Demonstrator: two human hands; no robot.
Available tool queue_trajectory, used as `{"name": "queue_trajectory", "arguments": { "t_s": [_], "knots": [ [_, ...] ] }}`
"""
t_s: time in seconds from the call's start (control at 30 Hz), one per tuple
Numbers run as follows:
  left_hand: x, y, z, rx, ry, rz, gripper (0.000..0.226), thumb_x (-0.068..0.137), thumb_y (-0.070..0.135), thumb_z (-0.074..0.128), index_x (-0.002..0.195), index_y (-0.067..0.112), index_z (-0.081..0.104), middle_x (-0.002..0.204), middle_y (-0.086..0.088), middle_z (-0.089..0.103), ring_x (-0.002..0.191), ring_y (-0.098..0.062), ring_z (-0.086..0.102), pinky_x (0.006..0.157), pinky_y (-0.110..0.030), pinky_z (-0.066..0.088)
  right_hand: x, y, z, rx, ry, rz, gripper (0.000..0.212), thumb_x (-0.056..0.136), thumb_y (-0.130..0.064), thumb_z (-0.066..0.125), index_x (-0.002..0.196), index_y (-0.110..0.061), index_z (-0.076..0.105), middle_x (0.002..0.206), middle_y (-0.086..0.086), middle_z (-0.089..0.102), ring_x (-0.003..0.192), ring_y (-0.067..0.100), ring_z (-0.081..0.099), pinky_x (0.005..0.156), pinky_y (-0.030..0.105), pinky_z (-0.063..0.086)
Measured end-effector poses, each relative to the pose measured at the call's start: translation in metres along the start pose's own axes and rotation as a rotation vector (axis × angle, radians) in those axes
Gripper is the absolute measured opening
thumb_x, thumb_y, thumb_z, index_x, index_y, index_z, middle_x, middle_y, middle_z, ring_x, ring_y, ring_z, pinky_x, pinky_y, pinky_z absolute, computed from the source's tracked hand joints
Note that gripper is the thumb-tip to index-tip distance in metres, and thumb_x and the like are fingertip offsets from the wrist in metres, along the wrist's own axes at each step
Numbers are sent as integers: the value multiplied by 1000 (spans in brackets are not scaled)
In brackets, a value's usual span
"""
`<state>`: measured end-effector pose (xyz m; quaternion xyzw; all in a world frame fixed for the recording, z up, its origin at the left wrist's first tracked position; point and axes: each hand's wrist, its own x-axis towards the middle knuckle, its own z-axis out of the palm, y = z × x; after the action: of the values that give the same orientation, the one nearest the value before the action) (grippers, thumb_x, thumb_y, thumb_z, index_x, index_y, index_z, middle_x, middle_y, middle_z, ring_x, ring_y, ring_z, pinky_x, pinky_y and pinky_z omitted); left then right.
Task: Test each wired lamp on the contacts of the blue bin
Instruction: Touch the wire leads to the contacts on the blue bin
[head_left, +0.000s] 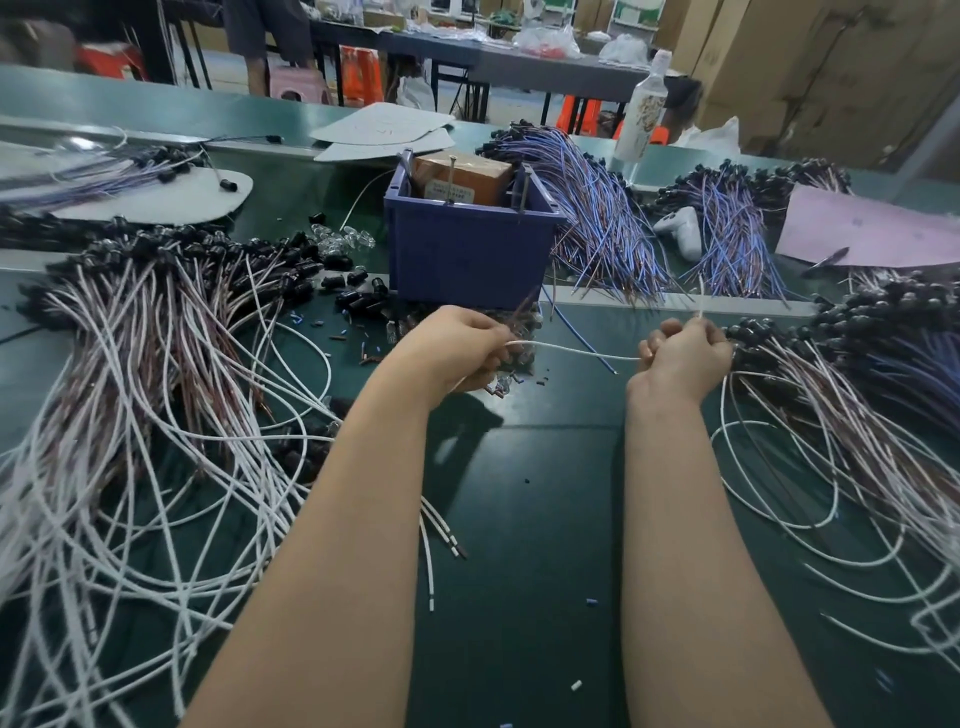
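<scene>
Stretching between the left hand (457, 348) and right hand (685, 358) before the blue bin (467, 249), the wired lamp (571, 351) is pinched in curled fingers and, light and limp, is judged best gripped near its ends.

The blue bin (467, 249) looks like matt plastic; the table (545, 493) has a smooth, slightly glossy green surface; the white wires (156, 467) wear smooth plastic insulation

Blue bin (467, 254), white wire (571, 349), brown-looking box (462, 174)
</scene>
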<state>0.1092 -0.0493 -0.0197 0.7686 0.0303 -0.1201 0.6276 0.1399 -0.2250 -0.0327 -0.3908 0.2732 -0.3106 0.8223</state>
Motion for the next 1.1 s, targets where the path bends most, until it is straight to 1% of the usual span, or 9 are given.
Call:
{"name": "queue_trajectory", "arguments": {
  "t_s": [0.1, 0.17, 0.23, 0.33, 0.43, 0.5, 0.67, 0.97, 1.1],
  "knots": [
    [9, 4, -7, -24, 191, 53, 30, 99, 15, 45, 75, 15, 63, 70, 2, 59, 63, -9, 52, 58, -21, 46, 1, -5, 4, -66, 7, -46, 15, 100, -9, 37, 86, -13, 40, 60, 2, 47, 41, 8, 33, 37, 18, 25],
    [17, 9, -13, -77, 382, 146, 29, 100, 18, 44, 77, 18, 61, 66, 4, 57, 58, -6, 51, 50, -17, 40, 0, -10, 11, -113, -33, -99, 14, 98, -8, 40, 86, -12, 44, 61, 1, 50, 44, 8, 35, 38, 17, 27],
    [25, 14, -18, -164, 540, 227, 25, 100, 19, 43, 82, 18, 61, 61, 5, 54, 51, -6, 46, 45, -17, 35, -5, -12, 22, -211, -132, -153, 8, 96, -9, 45, 92, -10, 51, 65, -1, 53, 48, 6, 40, 44, 15, 31],
    [36, 20, -18, -267, 645, 248, 25, 100, 19, 42, 84, 15, 61, 59, 6, 55, 49, -6, 45, 48, -19, 35, -19, -5, 43, -399, -329, -227, 6, 97, -13, 48, 95, -12, 54, 69, -2, 57, 50, 2, 46, 51, 16, 37],
    [44, 20, -15, -262, 669, 242, 21, 99, 20, 44, 90, 13, 62, 58, 7, 60, 52, 0, 52, 55, -19, 40, -32, 9, 62, -570, -455, -308, 10, 99, -15, 45, 89, -17, 49, 64, -2, 61, 51, 2, 49, 64, 25, 46],
    [49, 18, -13, -247, 676, 243, 21, 99, 21, 46, 91, 12, 63, 56, 9, 61, 45, 6, 50, 55, -18, 40, -36, 19, 70, -614, -503, -308, 16, 99, -16, 43, 84, -20, 44, 61, -2, 63, 54, 7, 48, 70, 33, 43],
    [55, 16, -11, -199, 648, 248, 21, 98, 20, 46, 89, 13, 63, 56, 8, 63, 42, 3, 46, 56, -21, 39, -41, 35, 77, -671, -578, -293, 19, 99, -15, 41, 81, -22, 41, 64, 2, 65, 66, 16, 53, 78, 44, 47],
    [51, 17, -7, -174, 567, 290, 19, 97, 18, 47, 90, 13, 63, 60, 5, 64, 41, 4, 47, 65, -23, 42, -45, 32, 72, -684, -600, -284, 17, 92, -11, 44, 79, -22, 45, 60, 3, 63, 56, 10, 49, 71, 35, 42],
    [50, 17, -8, -171, 553, 293, 19, 98, 19, 46, 92, 12, 64, 61, 4, 64, 46, 1, 46, 69, -25, 43, -47, 31, 71, -705, -615, -283, 16, 92, -12, 45, 80, -22, 46, 60, 1, 63, 58, 11, 49, 71, 35, 43]
  ]
}}
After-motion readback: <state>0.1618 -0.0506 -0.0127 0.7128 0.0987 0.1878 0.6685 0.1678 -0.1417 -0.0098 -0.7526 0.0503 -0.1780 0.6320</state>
